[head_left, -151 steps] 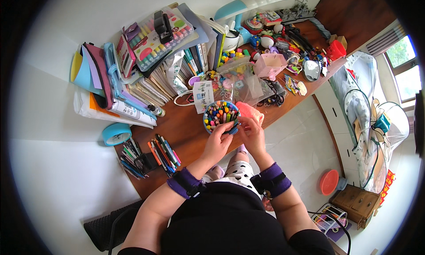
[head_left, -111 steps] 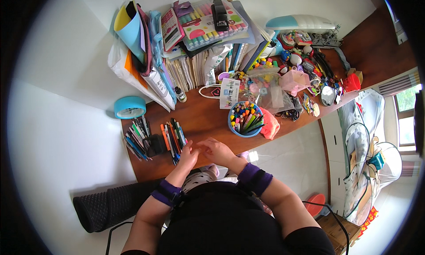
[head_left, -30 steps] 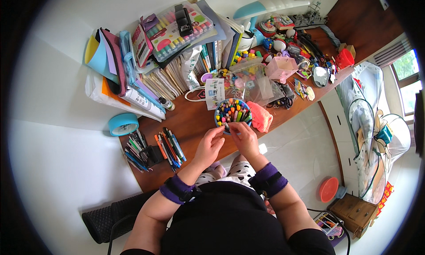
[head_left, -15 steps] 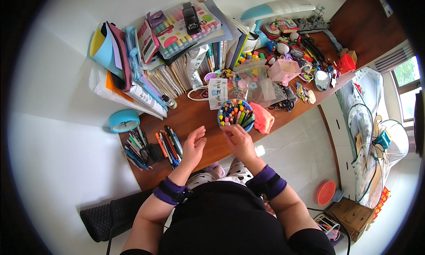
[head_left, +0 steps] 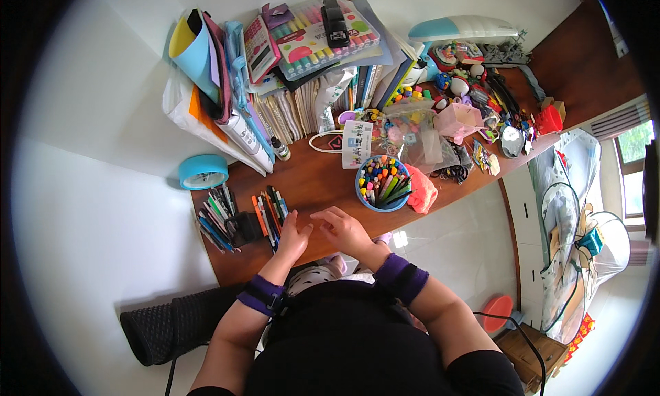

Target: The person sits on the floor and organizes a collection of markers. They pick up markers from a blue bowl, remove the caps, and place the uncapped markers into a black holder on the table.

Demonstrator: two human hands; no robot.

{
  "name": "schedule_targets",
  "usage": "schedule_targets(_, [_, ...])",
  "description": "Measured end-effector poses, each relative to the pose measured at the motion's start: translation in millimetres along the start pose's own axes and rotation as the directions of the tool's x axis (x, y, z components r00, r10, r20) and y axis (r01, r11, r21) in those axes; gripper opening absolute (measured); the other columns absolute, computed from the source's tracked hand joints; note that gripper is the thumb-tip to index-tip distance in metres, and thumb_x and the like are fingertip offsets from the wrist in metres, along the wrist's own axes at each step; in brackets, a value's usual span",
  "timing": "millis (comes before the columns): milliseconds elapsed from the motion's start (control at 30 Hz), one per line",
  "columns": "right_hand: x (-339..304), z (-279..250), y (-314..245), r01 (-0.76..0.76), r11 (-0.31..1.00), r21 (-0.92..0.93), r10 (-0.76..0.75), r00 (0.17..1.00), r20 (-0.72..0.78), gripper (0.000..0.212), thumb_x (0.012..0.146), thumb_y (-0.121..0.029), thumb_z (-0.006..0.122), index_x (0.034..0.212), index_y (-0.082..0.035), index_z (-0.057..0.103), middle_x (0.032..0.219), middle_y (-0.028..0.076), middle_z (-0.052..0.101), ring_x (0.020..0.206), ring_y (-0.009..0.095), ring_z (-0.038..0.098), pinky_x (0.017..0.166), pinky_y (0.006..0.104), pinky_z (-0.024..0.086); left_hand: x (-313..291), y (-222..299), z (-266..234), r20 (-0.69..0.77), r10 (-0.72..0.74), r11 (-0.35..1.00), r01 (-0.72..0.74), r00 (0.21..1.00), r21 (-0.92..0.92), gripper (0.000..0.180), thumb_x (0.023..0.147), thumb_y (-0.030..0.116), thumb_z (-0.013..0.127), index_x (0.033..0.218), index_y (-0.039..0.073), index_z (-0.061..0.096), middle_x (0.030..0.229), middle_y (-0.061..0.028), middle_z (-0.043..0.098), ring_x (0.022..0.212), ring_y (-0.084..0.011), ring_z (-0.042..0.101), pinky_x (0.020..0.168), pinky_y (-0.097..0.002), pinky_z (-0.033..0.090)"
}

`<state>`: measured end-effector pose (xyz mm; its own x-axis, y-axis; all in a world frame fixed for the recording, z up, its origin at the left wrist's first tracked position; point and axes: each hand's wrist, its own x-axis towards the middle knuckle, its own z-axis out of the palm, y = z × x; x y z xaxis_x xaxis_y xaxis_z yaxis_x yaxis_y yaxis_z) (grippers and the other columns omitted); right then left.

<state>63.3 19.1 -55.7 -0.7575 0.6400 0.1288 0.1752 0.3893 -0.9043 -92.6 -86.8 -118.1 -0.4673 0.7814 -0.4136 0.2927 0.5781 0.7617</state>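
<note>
Over the front of the brown desk (head_left: pixel 323 248) my left hand (head_left: pixel 294 238) is open, fingers stretched and thumb apart, with nothing in it. It is close beside a row of pens and pencils (head_left: pixel 270 210), some orange, some dark; I cannot tell whether it touches them. My right hand (head_left: pixel 344 231) hovers to its right, open with loosely bent fingers pointing left, and holds nothing. Behind and right of that hand stands a round blue tub (head_left: pixel 375 205) packed with colourful markers (head_left: pixel 385 177). A black pen holder (head_left: pixel 242 229) lies left of the row, beside more pens (head_left: pixel 216 217).
Books and folders (head_left: pixel 282 114) stand along the wall, with a marker case (head_left: pixel 326 42) on top. A blue tape roll (head_left: pixel 203 172) is at the left end. A coral cloth (head_left: pixel 421 190), a pink box (head_left: pixel 458 121) and plastic bags with small toys (head_left: pixel 412 138) crowd the right.
My right hand has left the rim of the marker tub and moved left, close to my left hand. My left hand is now nearer the row of pens. The view has shifted slightly.
</note>
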Motion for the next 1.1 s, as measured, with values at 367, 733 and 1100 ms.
schedule_targets(367, [-0.7, 17.0, 27.2, -0.081, 0.996, -0.037, 0.085, 0.988, 0.132, 0.035, 0.08, -0.002, 0.061, 0.113, -0.01, 0.062, 0.101, 0.012, 0.061, 0.087, 0.032, 0.064, 0.076, 0.0385, 0.053, 5.8, -6.7, -2.8, -0.029, -0.016, 0.995, 0.018, 0.999, 0.099, 0.07, 0.088, 0.031, 0.062, 0.139, -0.009, 0.035, 0.144, -0.032, 0.034, 0.137, -0.0416, 0.03, 0.114, -0.0422, 0.025])
schedule_targets(733, [8.3, 52.8, 61.3, -0.185, 0.983, -0.01, 0.184, 0.969, 0.163, 0.039, 0.077, -0.001, 0.062, 0.116, -0.005, 0.062, 0.102, 0.015, 0.065, 0.088, 0.03, 0.066, 0.079, 0.0366, 0.053, 9.4, -11.2, 1.4, -0.068, -0.003, 0.994, 0.01, 0.998, 0.106, 0.071, 0.086, 0.031, 0.062, 0.14, -0.007, 0.035, 0.143, -0.0311, 0.035, 0.134, -0.0431, 0.034, 0.112, -0.0446, 0.028])
schedule_targets(1100, [9.9, 64.0, 61.9, -0.32, 0.947, 0.034, 0.304, 0.925, 0.228, 0.039, 0.081, -0.008, 0.065, 0.119, -0.004, 0.061, 0.104, 0.015, 0.068, 0.094, 0.027, 0.068, 0.083, 0.0345, 0.054, 19.6, -36.2, 14.2, -0.097, -0.152, 0.976, 0.134, 0.984, -0.17, 0.067, 0.086, 0.03, 0.064, 0.137, -0.005, 0.041, 0.136, -0.0279, 0.046, 0.125, -0.0378, 0.047, 0.102, -0.0409, 0.041])
